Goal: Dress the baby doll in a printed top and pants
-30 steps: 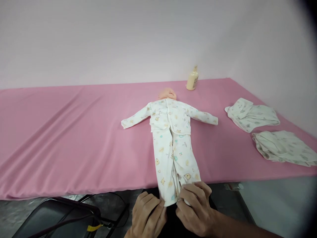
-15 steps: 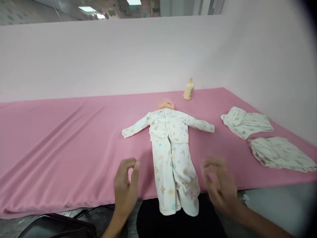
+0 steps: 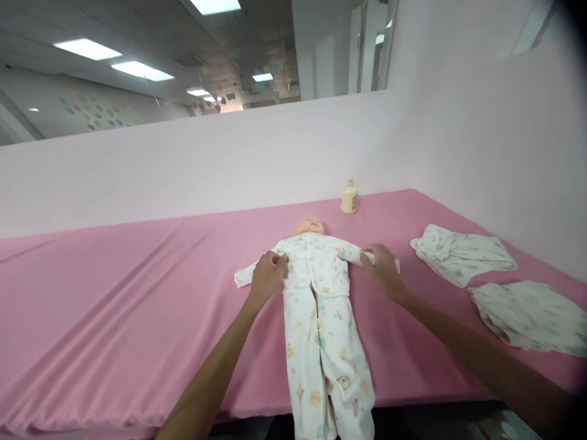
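Observation:
A baby doll [image 3: 310,225] lies on its back, its head at the far end. It is dressed in a white patterned baby top [image 3: 321,263] and matching trousers [image 3: 302,342]. My left hand [image 3: 268,278] is over the top's left side, near the shoulder and sleeve, with fingertips drawn together; whatever they may pinch is hidden. At the other sleeve [image 3: 351,252], my right hand [image 3: 384,272] has its thumb and fingers closed around the cloth partway along. The cuff shows past that hand. The trouser legs stretch toward me, over the table's near edge.
A pink sheet [image 3: 137,318] covers the table. A cream pump bottle [image 3: 350,198] stands at the back near the white wall [image 3: 229,165]. Two white patterned garments, a far one [image 3: 463,253] and a nearer one [image 3: 532,315], lie on the right.
Both hands have moved forward from beside the trouser legs to the doll's upper body. My right hand has closed on a sleeve. The view has tilted up.

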A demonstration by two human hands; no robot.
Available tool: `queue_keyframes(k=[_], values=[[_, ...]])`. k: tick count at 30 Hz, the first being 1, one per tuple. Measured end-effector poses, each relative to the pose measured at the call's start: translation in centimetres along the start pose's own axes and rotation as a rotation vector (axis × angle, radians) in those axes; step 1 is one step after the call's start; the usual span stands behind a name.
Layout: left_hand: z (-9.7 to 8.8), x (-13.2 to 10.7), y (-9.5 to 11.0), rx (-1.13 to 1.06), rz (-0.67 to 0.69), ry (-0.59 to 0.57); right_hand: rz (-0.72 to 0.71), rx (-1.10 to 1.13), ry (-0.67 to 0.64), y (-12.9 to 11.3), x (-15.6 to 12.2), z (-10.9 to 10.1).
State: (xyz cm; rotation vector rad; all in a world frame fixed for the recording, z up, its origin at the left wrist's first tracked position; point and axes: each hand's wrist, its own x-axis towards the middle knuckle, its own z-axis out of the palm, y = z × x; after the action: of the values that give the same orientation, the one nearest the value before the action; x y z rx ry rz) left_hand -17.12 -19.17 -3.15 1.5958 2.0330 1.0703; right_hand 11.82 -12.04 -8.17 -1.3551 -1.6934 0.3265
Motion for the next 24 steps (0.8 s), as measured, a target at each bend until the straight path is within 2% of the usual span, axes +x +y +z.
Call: queue_keyframes(k=[2, 3, 5, 8, 11, 15, 24], values=[[0.8, -0.6, 0.5, 0.035, 0.095, 0.123, -0.084, 0.013, 0.031, -0.4, 0.4, 1.6], [1.2, -1.2, 0.7, 0.037, 0.138, 0.13, -0.102, 0.047, 0.038, -0.8, 0.3, 2.3], [2.0, -2.4, 1.1, 0.075, 0.218, 0.058, -0.15, 0.108, 0.034, -1.8, -0.6, 3.2], [3.0, -4.1, 1.1, 0.158, 0.298, -0.088, -0.303, 0.127, -0.005, -3.1, -2.9, 3.9], [3.9, -4.7, 0.5, 0.186, 0.33, -0.101, -0.397, 0.107, -0.041, -3.7, -4.6, 4.1], [4.4, -4.5, -0.2, 0.172, 0.339, -0.055, -0.395, 0.095, -0.071, -3.4, -5.1, 4.4], [4.5, -5.0, -0.6, 0.06, 0.291, -0.006, -0.346, 0.11, -0.115, -3.2, -5.6, 4.9]])
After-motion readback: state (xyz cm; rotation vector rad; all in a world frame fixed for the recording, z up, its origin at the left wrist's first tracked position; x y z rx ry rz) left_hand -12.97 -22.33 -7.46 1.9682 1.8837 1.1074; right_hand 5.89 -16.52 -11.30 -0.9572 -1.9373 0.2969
